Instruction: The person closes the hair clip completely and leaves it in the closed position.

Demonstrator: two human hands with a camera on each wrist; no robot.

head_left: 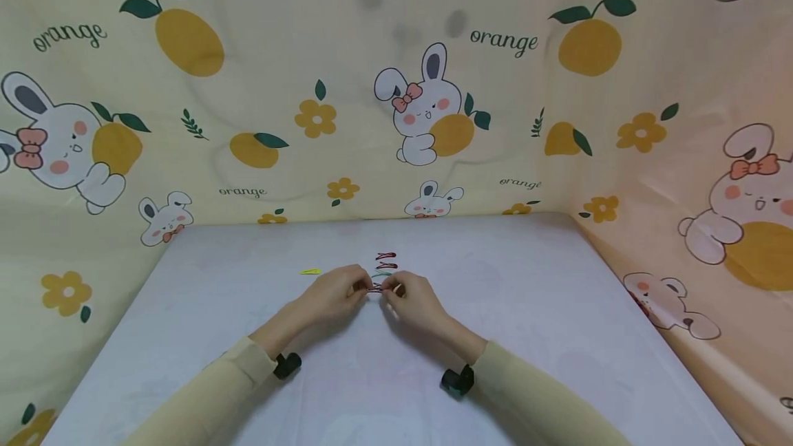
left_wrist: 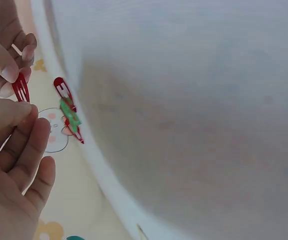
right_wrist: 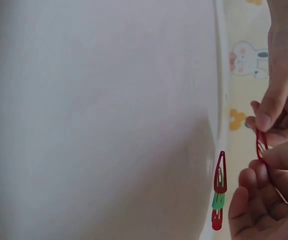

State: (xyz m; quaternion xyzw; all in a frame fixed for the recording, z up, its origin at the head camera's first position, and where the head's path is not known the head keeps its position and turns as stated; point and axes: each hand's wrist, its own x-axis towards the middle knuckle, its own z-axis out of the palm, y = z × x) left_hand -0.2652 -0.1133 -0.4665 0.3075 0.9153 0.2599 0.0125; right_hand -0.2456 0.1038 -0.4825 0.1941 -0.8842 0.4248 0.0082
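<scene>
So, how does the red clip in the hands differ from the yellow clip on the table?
Colour: the red clip is deep red, the yellow clip bright yellow. State: the left hand and right hand pinch the red clip, while the yellow clip lies untouched on the table. Place: the red clip is between the hands, the yellow clip further left. Both look like slim hair clips.

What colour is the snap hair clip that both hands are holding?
Red: the snap hair clip shows best in the left wrist view.
</scene>
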